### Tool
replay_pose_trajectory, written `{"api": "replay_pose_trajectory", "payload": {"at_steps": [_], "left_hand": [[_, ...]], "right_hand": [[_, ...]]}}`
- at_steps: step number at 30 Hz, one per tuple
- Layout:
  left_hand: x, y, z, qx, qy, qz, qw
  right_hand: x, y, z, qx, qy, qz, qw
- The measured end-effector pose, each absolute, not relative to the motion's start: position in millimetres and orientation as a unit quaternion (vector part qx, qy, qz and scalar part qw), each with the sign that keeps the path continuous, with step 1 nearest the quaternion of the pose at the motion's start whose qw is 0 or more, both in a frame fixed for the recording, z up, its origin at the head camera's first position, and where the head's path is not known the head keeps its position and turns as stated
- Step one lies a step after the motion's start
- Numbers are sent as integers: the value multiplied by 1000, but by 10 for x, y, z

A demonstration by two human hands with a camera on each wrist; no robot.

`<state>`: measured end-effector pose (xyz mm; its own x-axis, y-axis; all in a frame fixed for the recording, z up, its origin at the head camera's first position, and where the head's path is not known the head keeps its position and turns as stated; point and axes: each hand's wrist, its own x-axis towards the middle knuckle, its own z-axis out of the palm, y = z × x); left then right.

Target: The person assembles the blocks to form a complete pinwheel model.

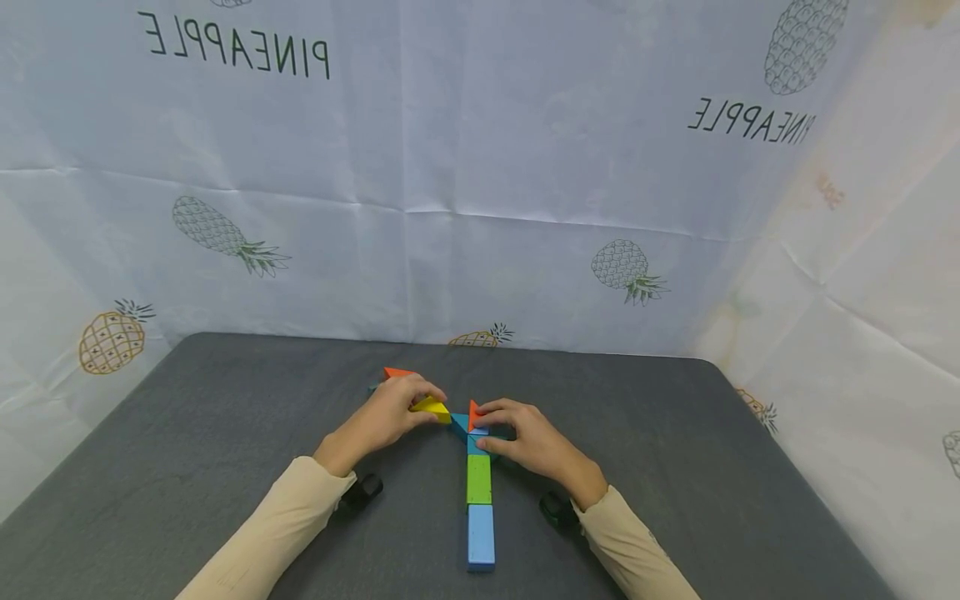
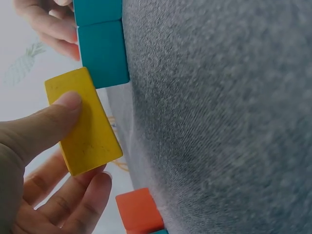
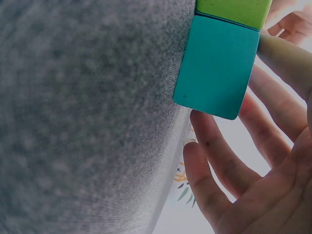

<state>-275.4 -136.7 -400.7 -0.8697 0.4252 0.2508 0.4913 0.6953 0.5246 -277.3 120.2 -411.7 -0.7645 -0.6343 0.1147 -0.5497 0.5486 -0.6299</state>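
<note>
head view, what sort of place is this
Probably an indoor tabletop spot screened off with fabric, perhaps for recording. A dark grey table, a pineapple-print sheet hanging behind it, and coloured blocks on the table suggest so.

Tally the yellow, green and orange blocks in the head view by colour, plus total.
Yellow: 1 (yellow triangular block in the left hand)
Green: 1 (green rectangular block)
Orange: 2 (left orange block, partly hidden; right orange triangular block)
Total: 4
</note>
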Motion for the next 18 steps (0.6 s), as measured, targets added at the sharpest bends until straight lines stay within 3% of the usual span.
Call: {"api": "replay_pose_trajectory", "payload": {"at_steps": [18], "left_hand": [[-2724,-1356,-4063,-255,-918,-304,4]], "right_hand": [[-2775,1209,-4125,-340,875,-338,65]]}}
